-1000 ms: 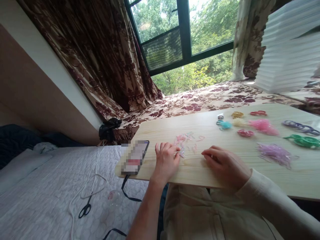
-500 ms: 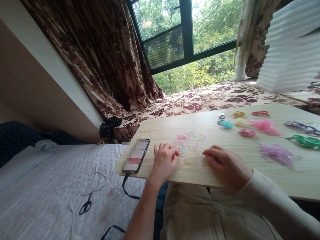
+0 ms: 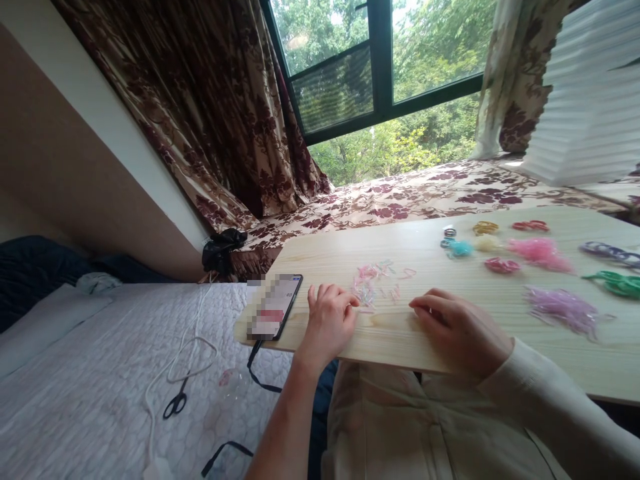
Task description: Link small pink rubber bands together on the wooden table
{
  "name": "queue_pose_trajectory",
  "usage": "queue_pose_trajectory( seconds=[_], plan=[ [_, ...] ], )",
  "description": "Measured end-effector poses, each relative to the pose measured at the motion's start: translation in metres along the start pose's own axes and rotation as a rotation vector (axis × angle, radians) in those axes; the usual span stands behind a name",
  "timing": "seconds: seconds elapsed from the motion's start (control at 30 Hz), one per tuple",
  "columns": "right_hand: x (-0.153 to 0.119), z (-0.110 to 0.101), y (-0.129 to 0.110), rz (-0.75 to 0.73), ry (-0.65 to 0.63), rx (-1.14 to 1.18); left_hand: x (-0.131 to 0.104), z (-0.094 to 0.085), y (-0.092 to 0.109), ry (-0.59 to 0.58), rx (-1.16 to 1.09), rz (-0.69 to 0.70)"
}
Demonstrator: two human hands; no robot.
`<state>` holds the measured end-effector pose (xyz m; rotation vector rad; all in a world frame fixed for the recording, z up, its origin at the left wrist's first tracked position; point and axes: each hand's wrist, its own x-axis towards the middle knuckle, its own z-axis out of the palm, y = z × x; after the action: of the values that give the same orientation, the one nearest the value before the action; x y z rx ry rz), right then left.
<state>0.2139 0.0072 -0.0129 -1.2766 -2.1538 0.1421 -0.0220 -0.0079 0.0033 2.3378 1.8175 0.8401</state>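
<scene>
My left hand (image 3: 331, 319) rests on the wooden board with its fingers loosely bent and apart, and no object shows in it. Its fingertips lie at the near left side of a loose pile of small pale pink and clear elastic bands (image 3: 367, 283). To the right of that pile, my right hand (image 3: 453, 328) lies near the board's front edge. Its fingers point left, slightly bent, and nothing shows in them; their undersides are hidden. Left of my left hand lies a phone (image 3: 283, 307), partly blurred out.
Sorted bunches stand at the board's right: purple bands (image 3: 563, 310), pink bands (image 3: 540, 253), turquoise bands (image 3: 457, 249) and green ties (image 3: 617, 283). Left of the wooden board (image 3: 325, 257), scissors (image 3: 175, 405) and a white cable (image 3: 173, 367) lie on the quilted bed (image 3: 115, 360).
The view has shifted slightly, so the board's right side sits a little further right. Both hands keep nearly the same pose, and the bands lie as before.
</scene>
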Motion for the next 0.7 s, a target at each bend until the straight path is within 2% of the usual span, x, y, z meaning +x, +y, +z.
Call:
queue_pose_trajectory(
  seconds=[0.7],
  plan=[
    [0.002, -0.0019, -0.0013, -0.016, 0.029, 0.001, 0.0091, -0.0005, 0.0061, -0.097, 0.023, -0.001]
  ],
)
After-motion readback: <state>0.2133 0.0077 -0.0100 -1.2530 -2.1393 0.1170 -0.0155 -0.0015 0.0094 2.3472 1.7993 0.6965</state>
